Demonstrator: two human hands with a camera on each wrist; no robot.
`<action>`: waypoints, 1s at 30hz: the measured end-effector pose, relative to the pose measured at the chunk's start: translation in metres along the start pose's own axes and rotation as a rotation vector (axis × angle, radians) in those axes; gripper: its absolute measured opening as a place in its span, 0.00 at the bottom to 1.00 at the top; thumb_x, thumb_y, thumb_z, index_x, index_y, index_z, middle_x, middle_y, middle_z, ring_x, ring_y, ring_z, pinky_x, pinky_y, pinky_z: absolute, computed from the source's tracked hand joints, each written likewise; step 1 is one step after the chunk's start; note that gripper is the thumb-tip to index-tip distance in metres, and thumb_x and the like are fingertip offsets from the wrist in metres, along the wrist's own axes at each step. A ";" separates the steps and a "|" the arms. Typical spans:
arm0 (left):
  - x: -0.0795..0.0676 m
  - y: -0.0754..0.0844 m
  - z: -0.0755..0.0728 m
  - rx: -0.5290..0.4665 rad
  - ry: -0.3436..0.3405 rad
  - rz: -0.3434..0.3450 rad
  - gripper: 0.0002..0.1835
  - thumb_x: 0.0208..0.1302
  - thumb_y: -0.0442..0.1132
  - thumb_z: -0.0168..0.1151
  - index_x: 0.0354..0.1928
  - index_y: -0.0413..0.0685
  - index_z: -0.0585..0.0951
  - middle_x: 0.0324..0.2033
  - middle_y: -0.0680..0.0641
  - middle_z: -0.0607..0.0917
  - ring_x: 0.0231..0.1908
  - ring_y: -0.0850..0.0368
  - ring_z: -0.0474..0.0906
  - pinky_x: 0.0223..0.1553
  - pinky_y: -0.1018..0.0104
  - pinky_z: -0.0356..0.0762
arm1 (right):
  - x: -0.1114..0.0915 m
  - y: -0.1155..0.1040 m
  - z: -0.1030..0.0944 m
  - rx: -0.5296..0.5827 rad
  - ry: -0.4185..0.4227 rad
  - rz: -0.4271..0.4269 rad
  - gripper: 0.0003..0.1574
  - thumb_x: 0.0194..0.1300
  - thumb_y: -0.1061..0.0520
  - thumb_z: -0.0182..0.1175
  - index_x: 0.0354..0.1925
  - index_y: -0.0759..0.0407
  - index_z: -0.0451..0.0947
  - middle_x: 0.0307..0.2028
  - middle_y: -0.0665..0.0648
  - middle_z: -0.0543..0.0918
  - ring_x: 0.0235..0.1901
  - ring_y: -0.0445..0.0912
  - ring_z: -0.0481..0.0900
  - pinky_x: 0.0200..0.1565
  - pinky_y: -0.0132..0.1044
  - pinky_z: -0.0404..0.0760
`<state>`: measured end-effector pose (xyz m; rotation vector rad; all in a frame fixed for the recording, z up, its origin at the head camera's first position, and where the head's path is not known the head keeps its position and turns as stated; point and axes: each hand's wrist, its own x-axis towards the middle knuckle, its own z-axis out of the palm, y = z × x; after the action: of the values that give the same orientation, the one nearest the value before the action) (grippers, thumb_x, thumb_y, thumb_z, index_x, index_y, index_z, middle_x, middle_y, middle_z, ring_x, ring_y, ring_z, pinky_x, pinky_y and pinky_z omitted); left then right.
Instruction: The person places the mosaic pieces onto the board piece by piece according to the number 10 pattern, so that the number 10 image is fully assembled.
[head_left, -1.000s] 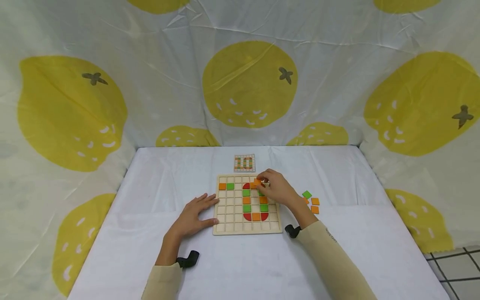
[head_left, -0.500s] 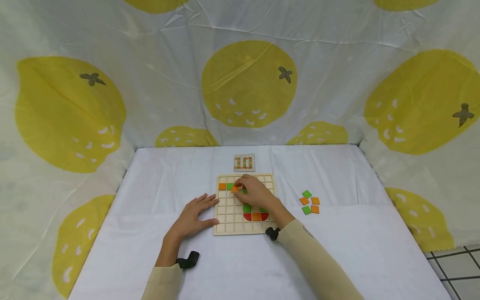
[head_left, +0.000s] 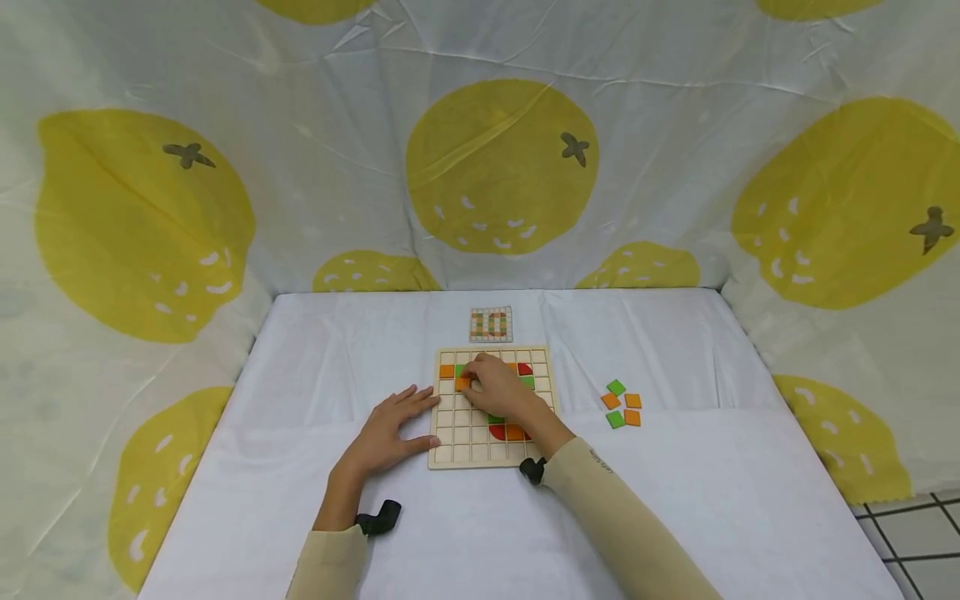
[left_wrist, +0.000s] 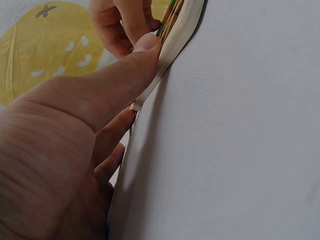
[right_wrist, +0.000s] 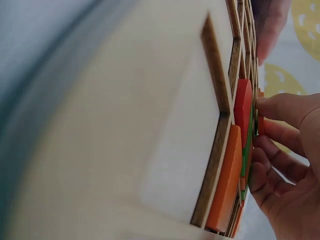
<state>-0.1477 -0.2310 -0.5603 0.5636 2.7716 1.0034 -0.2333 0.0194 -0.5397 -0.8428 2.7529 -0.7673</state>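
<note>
My right hand (head_left: 501,387) pinches an orange square tile (head_left: 462,384) between thumb and fingers, over the upper left cells of a wooden grid board (head_left: 459,453). Just beyond it, a green tile (head_left: 460,369) and an orange tile (head_left: 447,371) lie in the board's cells. A ring of red, orange and green tiles, with a red rounded one (head_left: 524,368) at its corner, fills cells farther right; my right hand covers part of it. My left hand (head_left: 390,433) rests with fingers spread at the board's left edge, its thumb (left_wrist: 146,44) touching the rim in the left wrist view.
Several loose tiles lie on the white cloth right of the board, among them a green tile (head_left: 615,419) and an orange tile (head_left: 633,400). Behind the board is a small pattern card (head_left: 491,325). A lemon-print curtain (head_left: 637,167) stands around the table.
My right hand has carried the orange tile leftward from the board's upper right to its upper left, then slightly farther left. My left hand has stayed in place.
</note>
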 end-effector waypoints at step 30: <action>0.001 -0.002 0.002 0.016 -0.001 -0.011 0.40 0.62 0.61 0.71 0.75 0.62 0.71 0.77 0.56 0.67 0.80 0.46 0.53 0.78 0.37 0.48 | -0.027 0.012 -0.033 0.070 0.050 0.027 0.21 0.71 0.51 0.66 0.58 0.59 0.82 0.53 0.56 0.83 0.51 0.50 0.81 0.57 0.46 0.83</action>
<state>-0.1489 -0.2312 -0.5634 0.5505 2.7807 0.9792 -0.2266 0.0571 -0.5181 -0.7818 2.7565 -0.8852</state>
